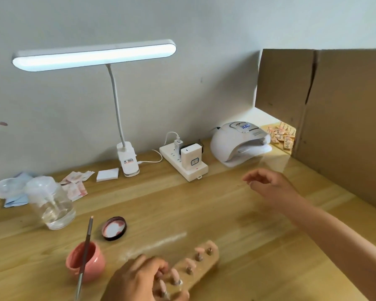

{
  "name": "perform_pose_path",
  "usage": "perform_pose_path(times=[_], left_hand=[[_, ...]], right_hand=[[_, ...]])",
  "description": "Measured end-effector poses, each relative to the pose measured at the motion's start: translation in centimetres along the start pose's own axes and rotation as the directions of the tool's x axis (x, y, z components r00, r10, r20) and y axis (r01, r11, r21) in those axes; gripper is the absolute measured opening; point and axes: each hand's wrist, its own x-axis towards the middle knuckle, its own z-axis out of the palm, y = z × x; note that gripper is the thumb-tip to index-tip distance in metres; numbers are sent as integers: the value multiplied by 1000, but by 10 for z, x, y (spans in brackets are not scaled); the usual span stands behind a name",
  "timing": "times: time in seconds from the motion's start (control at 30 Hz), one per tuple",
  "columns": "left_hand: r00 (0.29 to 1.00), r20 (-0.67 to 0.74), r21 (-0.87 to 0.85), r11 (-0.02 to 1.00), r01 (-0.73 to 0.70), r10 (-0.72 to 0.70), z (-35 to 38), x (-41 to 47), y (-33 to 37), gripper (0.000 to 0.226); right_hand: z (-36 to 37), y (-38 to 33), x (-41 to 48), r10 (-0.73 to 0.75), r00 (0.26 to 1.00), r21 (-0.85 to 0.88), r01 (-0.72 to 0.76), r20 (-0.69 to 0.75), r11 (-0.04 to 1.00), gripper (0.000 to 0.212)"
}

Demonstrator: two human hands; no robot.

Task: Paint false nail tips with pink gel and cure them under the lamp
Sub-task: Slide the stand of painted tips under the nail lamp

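Now left grip point(137, 279) holds a wooden block point(205, 262) of pink tips point(199, 249); right grip point(269, 183) slack.

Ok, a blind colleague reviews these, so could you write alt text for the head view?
A person's left hand grips the near end of a wooden block of pink nail tips on pegs; the right hand hangs open above the table, toward a curing lamp. A brush leans in a pink pot, and a desk lamp is lit behind.
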Motion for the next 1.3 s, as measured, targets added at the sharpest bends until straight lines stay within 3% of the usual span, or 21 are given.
perform_pose_path(times=[0.03, 0.07, 0.1, 0.13, 0.23, 0.3, 0.4, 0.5, 0.63, 0.77, 0.93, 1.03, 1.13, 1.3], left_hand=[[998, -64, 71, 997, 4, 0, -2, 13, 8, 36], [989, -140, 16, 999, -39, 41, 6, 23, 12, 36], [990, -142, 14, 999, 31, -29, 7, 33, 19, 33], [977, -214, -42, 999, 10, -19, 9, 45, 25, 30], [970, -240, -98, 995, 13, -36, 12, 89, 44, 28], [964, -262, -175, 985, -3, -44, 16, 115, 55, 28], [966, -256, -148, 987, -67, 28, 25, 146, 64, 26], [968, -226, -80, 988, -128, 107, 33, 165, 68, 21], [971, -197, -128, 978, -166, 139, 40, 179, 68, 24], [965, -216, -118, 977, -178, 150, 44, 183, 66, 42], [966, -237, 113, 991, -78, 103, 36, 184, 58, 83], [976, -172, 216, 971, -98, 136, 24, 186, 56, 85], [985, -45, 302, 942, -147, 168, 15, 191, 56, 86], [981, 78, 307, 932, -194, 178, 9, 196, 52, 82]], right_hand=[[-6, 2, 8, 2, 1000, -27, -3, -18, 1000, 18], [-9, 4, 15, -3, 1000, -69, 1, -30, 998, 16], [-10, 5, 21, -9, 999, -121, 4, -41, 993, 14], [-13, 6, 31, -13, 998, -178, 3, -56, 984, 11], [-25, 13, 66, 15, 997, -330, -38, -71, 943, 21], [-33, 13, 85, 50, 997, -336, -69, -64, 939, 22], [-40, 15, 94, 50, 988, -280, -8, 143, 960, 20], [-40, 24, 85, 140, 872, -355, 41, 469, 934, 37], [-32, 32, 74, 54, 830, -439, 238, 555, 867, 59], [-27, 37, 70, -42, 840, -410, 307, 542, 859, 44], [-65, 51, 84, -43, 916, -432, 229, 398, 872, 33], [-94, 61, 109, -14, 982, -510, 111, 190, 853, 29], [-102, 65, 137, 45, 999, -498, -42, -7, 866, 28], [-75, 58, 173, 82, 996, -429, -90, -36, 899, 30]])
